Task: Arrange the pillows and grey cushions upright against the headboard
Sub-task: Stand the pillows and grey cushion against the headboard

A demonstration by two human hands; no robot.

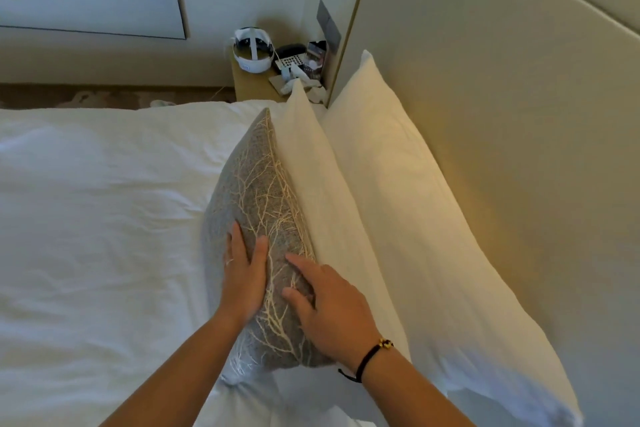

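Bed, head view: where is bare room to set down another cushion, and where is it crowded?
Free: the wide white duvet, bordered by the grey branch-patterned cushion on the right. Crowded: the strip along the beige padded headboard, filled by two white pillows, and the small wooden nightstand, cluttered.

The grey cushion [256,204] at the centre of the frame was a coarse, matt woven cloth, stitched with a pale branching thread pattern that stood slightly raised. Right of it, the two white pillows [408,204] looked like smooth, soft cotton with faint creases. The bed cover [104,204] on the left was white cloth, matt and finely wrinkled. The headboard [519,114] on the right appeared a smooth, matt beige padded panel with a seam. At upper centre, the bedside table [252,85] looked like light wood, and the white headset [251,50] on it was glossy plastic. The wrist cord [367,359] at lower right was dark, with a shiny metal-looking bead.
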